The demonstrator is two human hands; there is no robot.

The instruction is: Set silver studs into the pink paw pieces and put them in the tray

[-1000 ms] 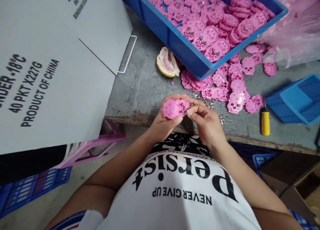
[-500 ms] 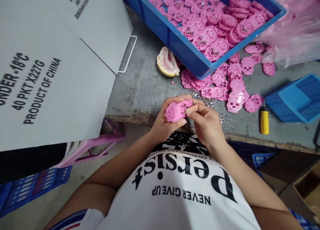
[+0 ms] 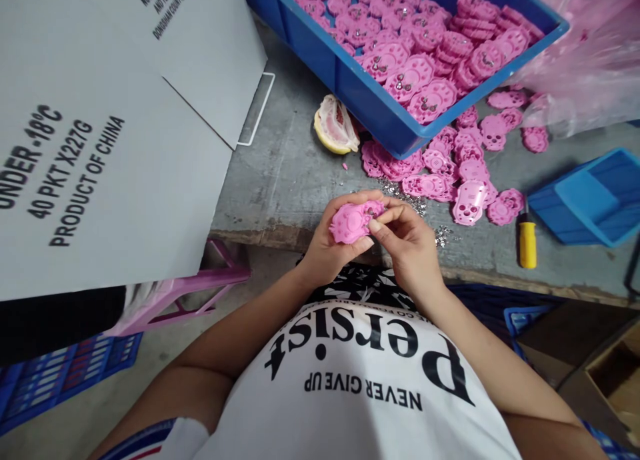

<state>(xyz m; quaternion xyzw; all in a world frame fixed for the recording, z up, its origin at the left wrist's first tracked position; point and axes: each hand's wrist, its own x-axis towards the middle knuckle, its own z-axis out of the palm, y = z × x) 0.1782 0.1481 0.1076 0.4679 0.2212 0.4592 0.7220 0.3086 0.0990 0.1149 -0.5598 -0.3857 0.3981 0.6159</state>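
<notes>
My left hand [image 3: 327, 247] covers the underside of the pink part [image 3: 353, 222], and my right fingertips [image 3: 376, 224] hide its near edge. The bin [image 3: 380, 107] runs off the top edge. I can't make out the tiny metal bits [image 3: 407, 203].

The cardboard carton [image 3: 100, 147] reads "UNDER -18°C, 40 PKT X227G, PRODUCT OF CHINA"; the white T-shirt [image 3: 360, 380] reads "Persist, NEVER GIVE UP".

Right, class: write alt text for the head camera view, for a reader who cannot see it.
A person's left hand grips a pink plastic part at the edge of a grey bench while the right hand pinches at its edge. Beyond lie loose pink parts, a blue bin full of them, a yellow-handled screwdriver and a cardboard box.
</notes>
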